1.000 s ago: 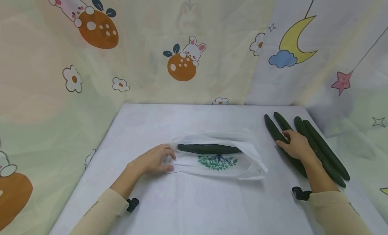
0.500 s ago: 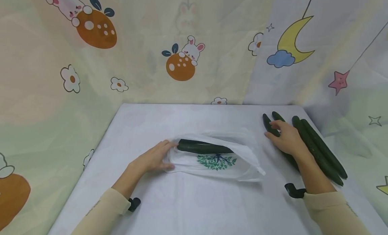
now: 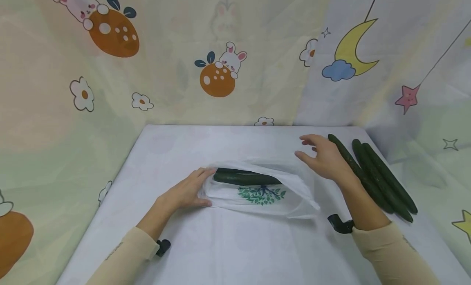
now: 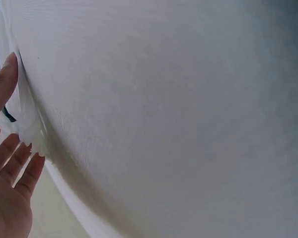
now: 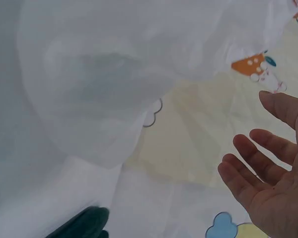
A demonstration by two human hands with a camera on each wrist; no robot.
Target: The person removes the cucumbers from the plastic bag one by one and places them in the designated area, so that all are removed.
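Observation:
A white plastic bag (image 3: 294,195) with a green tree print lies in the middle, its mouth towards the left. Through the gap show dark green cucumbers (image 3: 246,178), one lying along another. At that mouth is my left hand (image 3: 189,191), fingers at the back rim and thumb near the front rim. In the left wrist view its spread fingers (image 4: 27,173) meet the crumpled plastic edge. My right hand (image 3: 325,158) hovers right of the bag, fingers apart; the right wrist view shows a bare palm. Behind it lie cucumbers (image 3: 390,178), three of them visible, partly covered by the arm.
The white-covered table (image 3: 176,150) ends at a patterned cloth backdrop (image 3: 165,64), with more cloth at both sides. Dark wrist-camera mounts (image 3: 340,224) stick out beside both cuffs.
My right hand has lifted off the cucumbers and moved left towards the bag. The bag's opening now shows a broader stretch of green. My left hand has stayed almost in place.

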